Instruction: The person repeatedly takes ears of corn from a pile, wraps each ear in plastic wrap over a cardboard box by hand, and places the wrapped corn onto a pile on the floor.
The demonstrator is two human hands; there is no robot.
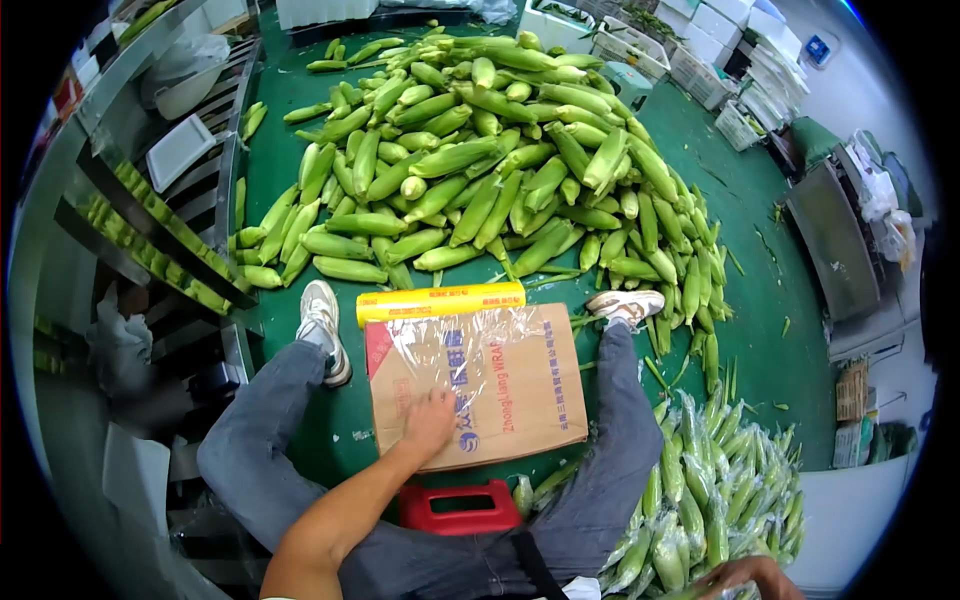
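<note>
My left hand (430,422) is over the lower left part of a cardboard box (530,400) between my legs, its fingers blurred. Clear plastic film (470,350) lies across the top of the box. Against the box's far edge rests a yellow box (440,302). At the bottom right, my right hand (745,575) reaches to the pile of film-wrapped corn (690,500); its fingers are not clearly visible. Beyond my feet, a large heap of unwrapped green corn (480,160) covers the green floor.
A red plastic object (460,508) with a handle is between my thighs. Metal slatted racks (215,120) stand on the left. White crates (630,48) are at the back, and a grey metal panel (830,240) stands on the right. Loose leaves lie on the floor (770,330).
</note>
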